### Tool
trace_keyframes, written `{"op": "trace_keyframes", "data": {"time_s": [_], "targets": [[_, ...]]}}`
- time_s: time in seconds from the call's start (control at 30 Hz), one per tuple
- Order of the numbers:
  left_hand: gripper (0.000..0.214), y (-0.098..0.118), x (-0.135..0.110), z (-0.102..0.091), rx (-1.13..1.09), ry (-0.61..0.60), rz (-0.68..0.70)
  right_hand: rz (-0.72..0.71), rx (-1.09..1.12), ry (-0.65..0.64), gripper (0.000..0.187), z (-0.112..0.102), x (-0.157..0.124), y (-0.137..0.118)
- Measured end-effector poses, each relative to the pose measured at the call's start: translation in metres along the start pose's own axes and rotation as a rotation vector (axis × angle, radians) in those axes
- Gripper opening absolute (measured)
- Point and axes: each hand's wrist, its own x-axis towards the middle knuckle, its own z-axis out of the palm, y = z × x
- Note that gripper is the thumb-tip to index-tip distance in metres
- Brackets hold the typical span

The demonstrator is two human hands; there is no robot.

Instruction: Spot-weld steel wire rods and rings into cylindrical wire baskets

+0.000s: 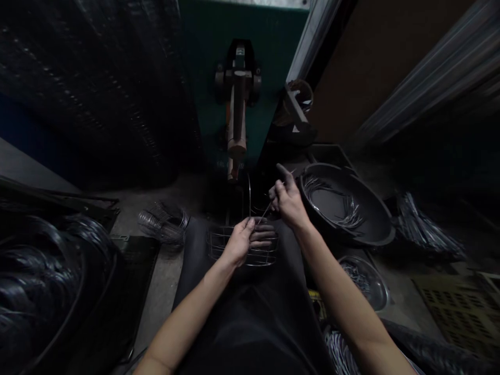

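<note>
**Close, fiddly work low down in a dim workshop**

From the head-worn view, the person's left hand point(242, 242) grips a silver cage-like wire basket point(244, 249) at lower centre of the frame, just above a lap in dark trousers point(250, 323). Its fingers point(262, 238) are clenched around the basket's hoops. The right hand point(287, 202) is raised at centre, with its fingers point(274, 194) pinching a thin metal wire point(265, 212), whose lower end reaches the basket.

Right of the hands sits a wide round black basin point(346, 204) holding loose lengths of bent wire. Below it, at the lower right, a round steel bowl point(365, 284) holds short wire pieces. A bundle of silvery wire point(425, 229) lies further right, near a yellow perforated plastic crate point(457, 312) in the lower right corner. At the lower left are heavy coils of black wire point(39, 281), and a loose tangle of wire frames point(164, 224) lies on the grey concrete floor point(167, 276). Straight ahead, at upper centre, a machine with a rust-brown arm point(238, 104) stands against a green metal panel point(250, 31).
</note>
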Motion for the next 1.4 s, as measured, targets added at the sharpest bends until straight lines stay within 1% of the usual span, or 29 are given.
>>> {"op": "trace_keyframes", "data": {"time_s": [0.07,0.13,0.2,0.23,0.3,0.33,0.37,0.4,0.47,0.5,0.53,0.57,0.63,0.67,0.7,0.73,0.77,0.8,0.83,0.87,0.93,0.97,1.03,1.1,1.2,1.3,1.4], "targets": [[0.05,0.002,0.004,0.002,-0.003,0.0,0.004,0.003,-0.077,-0.057,0.058,0.008,-0.01,0.004],[0.048,0.002,0.006,0.004,0.017,0.027,0.013,-0.041,-0.16,-0.05,0.057,0.017,-0.018,0.008],[0.049,0.001,0.005,0.004,0.035,0.059,0.037,-0.091,-0.196,0.022,0.063,0.022,-0.024,0.012],[0.049,0.0,0.004,0.004,0.039,0.077,0.061,-0.101,-0.178,0.088,0.068,0.024,-0.027,0.014],[0.05,-0.001,0.004,0.003,0.058,0.103,0.099,-0.051,-0.066,0.209,0.074,0.023,-0.031,0.018],[0.049,-0.002,0.004,0.002,0.074,0.1,0.1,0.016,0.004,0.217,0.072,0.022,-0.033,0.02],[0.048,-0.003,0.005,0.002,0.092,0.085,0.087,0.105,0.066,0.17,0.069,0.02,-0.033,0.022],[0.047,-0.003,0.006,0.001,0.106,0.062,0.065,0.207,0.107,0.069,0.064,0.018,-0.032,0.023],[0.043,-0.003,0.007,0.0,0.139,0.019,0.018,0.387,0.121,-0.182,0.055,0.015,-0.028,0.026],[0.041,-0.002,0.006,-0.003,0.176,0.009,0.004,0.438,0.111,-0.272,0.051,0.015,-0.025,0.027],[0.04,0.001,0.003,-0.007,0.244,0.008,0.004,0.464,0.106,-0.325,0.047,0.015,-0.022,0.028],[0.039,0.004,-0.002,-0.014,0.347,0.023,0.033,0.471,0.112,-0.344,0.045,0.016,-0.019,0.029],[0.043,0.012,-0.017,-0.035,0.642,0.071,0.178,0.461,0.142,-0.329,0.04,0.018,-0.015,0.031],[0.049,0.015,-0.026,-0.049,0.811,0.082,0.275,0.46,0.153,-0.317,0.038,0.019,-0.015,0.032],[0.06,0.016,-0.034,-0.064,0.976,0.078,0.364,0.469,0.156,-0.308,0.037,0.021,-0.015,0.034],[0.073,0.014,-0.041,-0.08,1.127,0.056,0.432,0.484,0.151,-0.303,0.037,0.022,-0.015,0.035],[0.085,0.009,-0.046,-0.095,1.255,0.019,0.47,0.5,0.139,-0.3,0.037,0.023,-0.016,0.038],[0.092,0.002,-0.048,-0.109,1.354,-0.019,0.49,0.512,0.126,-0.3,0.038,0.025,-0.017,0.04],[0.092,-0.006,-0.047,-0.121,1.418,-0.038,0.51,0.516,0.113,-0.298,0.038,0.027,-0.017,0.042],[0.09,-0.016,-0.043,-0.13,1.448,-0.035,0.541,0.509,0.102,-0.289,0.038,0.029,-0.017,0.044],[0.085,-0.031,-0.028,-0.141,1.424,0.01,0.645,0.471,0.082,-0.251,0.036,0.034,-0.013,0.046],[0.085,-0.036,-0.019,-0.142,1.384,0.038,0.705,0.446,0.075,-0.23,0.035,0.037,-0.009,0.047],[0.088,-0.035,-0.001,-0.139,1.284,0.059,0.799,0.393,0.069,-0.193,0.033,0.04,0.0,0.045],[0.091,-0.023,0.013,-0.134,1.215,0.03,0.849,0.346,0.08,-0.181,0.032,0.042,0.012,0.04],[0.091,0.001,0.027,-0.126,1.216,-0.024,0.919,0.296,0.118,-0.205,0.034,0.044,0.028,0.03],[0.089,0.02,0.038,-0.123,1.228,-0.023,0.998,0.258,0.117,-0.202,0.033,0.047,0.042,0.024],[0.09,0.032,0.05,-0.122,1.236,-0.023,1.027,0.234,0.091,-0.165,0.027,0.053,0.056,0.023]]}}
